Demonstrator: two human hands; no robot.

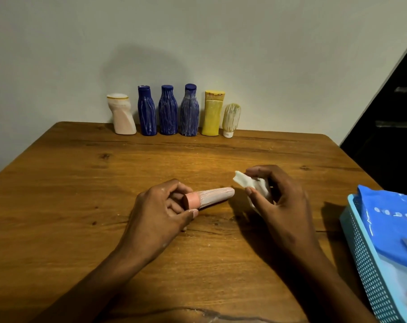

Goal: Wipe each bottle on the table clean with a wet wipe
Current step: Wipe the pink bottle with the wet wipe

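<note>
My left hand [161,213] grips the orange cap end of a small pink tube bottle [215,196], which points right, low over the wooden table [81,183]. My right hand [280,206] pinches a crumpled white wet wipe [250,184] just right of the tube's tip, not touching it. Along the far edge by the wall stands a row of streaked bottles: a white one [122,117], three dark blue ones [147,113] [167,111] [189,111], a yellow one [213,114] and a small pale one [230,120].
A light blue mesh basket [365,259] sits at the table's right edge, holding a blue wet-wipe pack [389,224]. A dark opening lies beyond the table at the right. White specks dot the wood near my hands.
</note>
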